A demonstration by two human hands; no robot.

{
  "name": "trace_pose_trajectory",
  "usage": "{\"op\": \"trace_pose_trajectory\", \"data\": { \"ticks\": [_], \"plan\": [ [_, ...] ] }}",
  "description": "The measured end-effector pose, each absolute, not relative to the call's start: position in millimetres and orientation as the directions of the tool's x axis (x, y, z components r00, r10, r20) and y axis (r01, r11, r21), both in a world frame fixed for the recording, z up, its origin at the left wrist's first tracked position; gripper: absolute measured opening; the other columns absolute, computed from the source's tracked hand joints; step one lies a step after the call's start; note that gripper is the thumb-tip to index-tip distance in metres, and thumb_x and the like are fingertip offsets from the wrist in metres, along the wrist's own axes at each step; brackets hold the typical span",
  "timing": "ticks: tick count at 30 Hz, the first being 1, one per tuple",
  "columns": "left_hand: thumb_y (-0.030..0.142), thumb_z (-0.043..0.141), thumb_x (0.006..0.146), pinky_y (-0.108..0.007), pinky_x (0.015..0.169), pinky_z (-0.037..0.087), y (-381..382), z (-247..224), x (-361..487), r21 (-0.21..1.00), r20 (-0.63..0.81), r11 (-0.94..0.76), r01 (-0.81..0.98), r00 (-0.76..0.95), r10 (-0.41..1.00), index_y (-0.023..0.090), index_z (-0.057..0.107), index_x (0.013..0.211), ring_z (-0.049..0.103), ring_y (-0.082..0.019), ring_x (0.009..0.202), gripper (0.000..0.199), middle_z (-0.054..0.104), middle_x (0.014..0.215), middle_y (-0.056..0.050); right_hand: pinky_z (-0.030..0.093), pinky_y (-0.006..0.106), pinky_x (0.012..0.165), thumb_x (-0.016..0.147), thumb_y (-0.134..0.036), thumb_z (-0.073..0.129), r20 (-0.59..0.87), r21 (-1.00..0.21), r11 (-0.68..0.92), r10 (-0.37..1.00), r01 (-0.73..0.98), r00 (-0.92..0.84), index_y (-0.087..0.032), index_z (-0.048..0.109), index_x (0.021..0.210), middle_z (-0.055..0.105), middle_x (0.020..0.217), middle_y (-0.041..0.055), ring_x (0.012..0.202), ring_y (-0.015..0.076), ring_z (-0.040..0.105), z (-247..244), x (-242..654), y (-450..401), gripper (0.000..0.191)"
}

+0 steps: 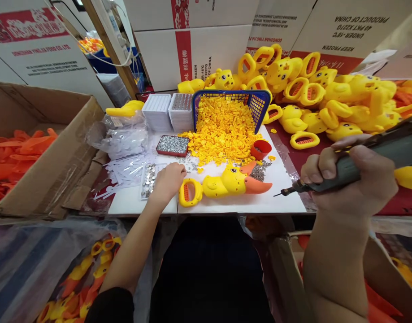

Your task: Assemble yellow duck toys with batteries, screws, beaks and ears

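A dark electric screwdriver [347, 168] is gripped in my right hand [357, 184], its thin bit pointing left over the white board's right edge. On the board lies a yellow duck-shaped grabber toy [217, 185] with an orange beak, its ring handle toward the left. My left hand [168, 179] is just left of that handle, fingers pinched together; whatever they hold is too small to make out. Small loose screws [192, 165] are scattered by these fingertips. A tray of round silver pieces [148, 180] sits left of the hand.
A blue basket [264, 107] spills small yellow parts [222, 130]. Nearby are a red tray of screws [172, 146], a red cup [261, 149] and white tray stacks [157, 112]. Yellow duck shells [347, 89] pile up at right. A cardboard box [54, 166] holds orange parts.
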State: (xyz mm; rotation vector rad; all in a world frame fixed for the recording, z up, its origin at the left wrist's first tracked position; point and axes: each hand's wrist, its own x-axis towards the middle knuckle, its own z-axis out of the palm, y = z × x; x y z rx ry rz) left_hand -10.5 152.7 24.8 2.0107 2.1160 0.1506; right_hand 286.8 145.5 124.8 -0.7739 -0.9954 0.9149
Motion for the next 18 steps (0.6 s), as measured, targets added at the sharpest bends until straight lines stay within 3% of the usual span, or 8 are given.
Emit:
{"op": "trace_pose_trajectory", "data": {
  "ticks": [6, 12, 18],
  "plan": [
    [0.021, 0.052, 0.095, -0.037, 0.086, 0.052, 152.2, 22.8, -15.5, 0.259, -0.095, 0.036, 0.965, -0.012, 0.995, 0.016, 0.073, 0.106, 0.068, -0.029, 0.105, 0.024, 0.073, 0.115, -0.014, 0.022, 0.021, 0.029, 0.052, -0.025, 0.064, 0.313, -0.878, 0.396, 0.9, -0.27, 0.303, -0.022, 0.062, 0.06, 0.04, 0.034, -0.0083, 0.028, 0.0079, 0.028, 128.6, 288.4, 141.4, 0.009],
    [0.016, 0.055, 0.092, -0.037, 0.089, 0.051, 155.5, 14.0, -21.0, 0.301, -0.055, -0.056, 0.952, 0.076, 0.996, 0.018, 0.075, 0.087, 0.067, -0.027, 0.1, 0.021, 0.074, 0.101, -0.011, 0.023, 0.022, 0.029, 0.051, -0.026, 0.066, 0.295, -0.884, 0.38, 0.906, -0.273, 0.305, -0.022, 0.063, 0.061, 0.039, 0.032, -0.0074, 0.028, 0.0091, 0.027, 125.6, 288.5, 143.2, 0.011],
    [0.015, 0.053, 0.092, -0.044, 0.096, 0.049, 155.1, 7.0, -26.0, 0.347, 0.06, -0.116, 0.931, 0.102, 0.993, 0.016, 0.071, 0.086, 0.063, -0.032, 0.104, 0.019, 0.073, 0.101, -0.014, 0.023, 0.022, 0.028, 0.048, -0.023, 0.066, 0.269, -0.884, 0.364, 0.91, -0.295, 0.316, -0.021, 0.064, 0.058, 0.04, 0.033, -0.0069, 0.028, 0.0079, 0.026, 126.1, 287.7, 145.1, 0.01]
  ]
}}
